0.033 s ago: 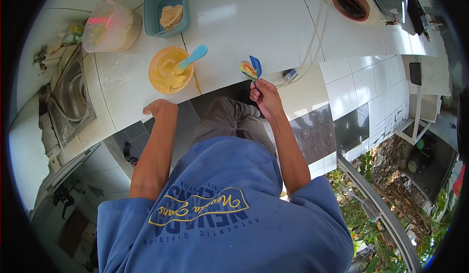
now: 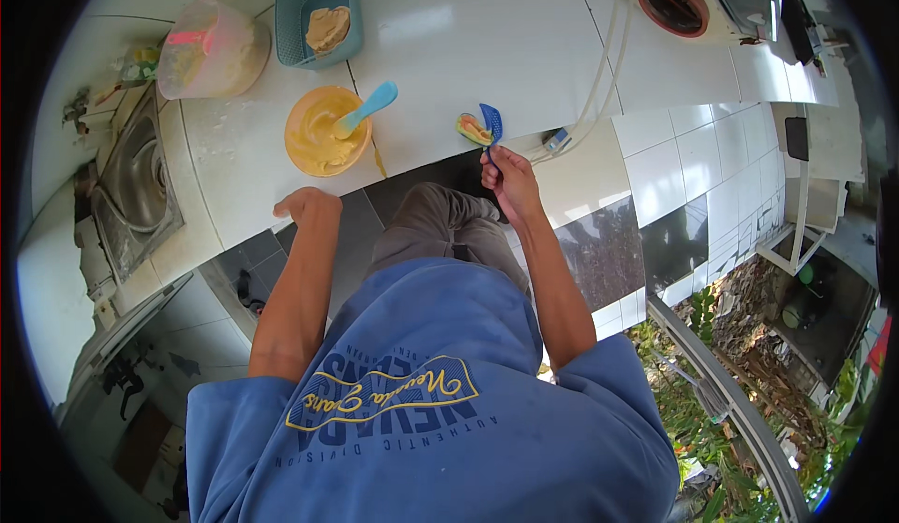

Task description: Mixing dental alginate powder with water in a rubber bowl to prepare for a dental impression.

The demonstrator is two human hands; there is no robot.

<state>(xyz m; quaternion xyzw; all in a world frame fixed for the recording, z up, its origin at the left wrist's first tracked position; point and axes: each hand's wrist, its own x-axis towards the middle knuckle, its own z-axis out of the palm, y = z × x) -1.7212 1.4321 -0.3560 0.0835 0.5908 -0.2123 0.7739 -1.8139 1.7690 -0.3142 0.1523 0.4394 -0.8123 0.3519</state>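
Observation:
My right hand (image 2: 511,181) pinches the handle end of a small blue hinged tool (image 2: 491,122) above the counter's front edge. One side of the tool is a perforated blue flap, tilted up. The other side bears a yellow, green and reddish piece (image 2: 474,129), too small to name. My left hand (image 2: 312,203) rests at the counter edge with fingers stretched to the left, holding nothing that I can see. Just beyond it stands an orange bowl (image 2: 292,145) of yellow paste. A light blue spatula (image 2: 373,105) leans in the paste.
A teal basket (image 2: 292,27) with a tan doughy lump (image 2: 328,30) stands farther back. Left of it is a translucent tub (image 2: 234,66) with a pink-handled tool. The steel sink (image 2: 140,186) lies at far left. A pale hose (image 2: 611,59) crosses the white counter (image 2: 449,36) to the right.
The blue tool has turned slightly in my right hand, and its coloured piece has shifted a little left. My left hand has stayed in place.

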